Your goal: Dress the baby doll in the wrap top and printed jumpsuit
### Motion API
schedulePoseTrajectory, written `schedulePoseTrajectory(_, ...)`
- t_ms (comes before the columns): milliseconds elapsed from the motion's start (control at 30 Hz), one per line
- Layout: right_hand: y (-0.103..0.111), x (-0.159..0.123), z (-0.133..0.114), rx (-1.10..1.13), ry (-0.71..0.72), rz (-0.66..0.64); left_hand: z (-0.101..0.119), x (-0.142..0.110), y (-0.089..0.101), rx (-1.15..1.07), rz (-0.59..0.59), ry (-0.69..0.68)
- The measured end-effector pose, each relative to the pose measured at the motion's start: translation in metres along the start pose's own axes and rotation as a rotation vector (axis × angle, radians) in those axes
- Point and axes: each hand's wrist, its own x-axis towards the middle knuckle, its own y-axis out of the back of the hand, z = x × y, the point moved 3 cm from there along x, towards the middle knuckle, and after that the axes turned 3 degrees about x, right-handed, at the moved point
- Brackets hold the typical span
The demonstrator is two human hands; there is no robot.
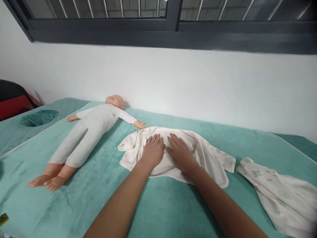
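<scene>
A white baby shirt [208,158] lies spread out on the green covered surface [163,205], its patterned sleeve stretching to the right. My left hand [154,150] rests flat on the left half of the shirt, fingers extended. Beside it, my right hand [180,153] presses flat on the cloth, its fingers also stretched out. Neither hand grips the fabric. To the left a baby doll [95,127] in a white body suit lies on its back, one hand close to the shirt's upper edge.
White baby pants [282,191] with small printed figures lie at the right. A massage-table style hole [39,118] shows in the cover at the far left, near a red and black object [15,100]. Behind are a white wall [198,89] and a dark-framed barred window [173,26].
</scene>
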Motion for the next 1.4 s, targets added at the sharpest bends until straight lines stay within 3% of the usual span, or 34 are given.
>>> schedulePoseTrajectory(233,-0.005,-0.006,-0.016,-0.012,0.026,-0.111,-0.019,-0.007,0.009,0.04,-0.018,0.074)
schedulePoseTrajectory(400,0.009,-0.033,-0.029,0.069,0.106,-0.097,-0.019,-0.017,0.026,-0.018,0.112,0.024)
schedulePoseTrajectory(500,0.023,-0.066,-0.026,0.158,0.153,-0.025,-0.008,-0.044,0.037,-0.151,0.176,-0.072)
schedulePoseTrajectory(633,0.04,-0.121,0.003,0.15,0.135,0.06,0.008,-0.096,0.048,-0.271,0.088,-0.155)
schedulePoseTrajectory(733,0.047,-0.15,0.023,0.094,0.135,0.121,0.014,-0.121,0.051,-0.292,0.069,-0.151)
schedulePoseTrajectory(1000,0.053,-0.155,0.026,0.035,0.081,0.234,0.018,-0.126,0.054,-0.148,0.082,-0.091)
schedulePoseTrajectory(1167,0.068,-0.168,0.023,0.007,0.088,0.248,0.021,-0.133,0.056,-0.211,0.131,-0.103)
schedulePoseTrajectory(1267,0.071,-0.17,0.014,0.032,0.102,0.251,0.0,-0.131,0.059,-0.322,0.31,0.044)
schedulePoseTrajectory(1333,0.067,-0.165,0.005,0.081,0.095,0.283,-0.028,-0.128,0.063,-0.316,0.492,0.288)
schedulePoseTrajectory(1400,0.058,-0.154,-0.006,0.139,0.082,0.279,-0.058,-0.123,0.065,-0.281,0.548,0.542)
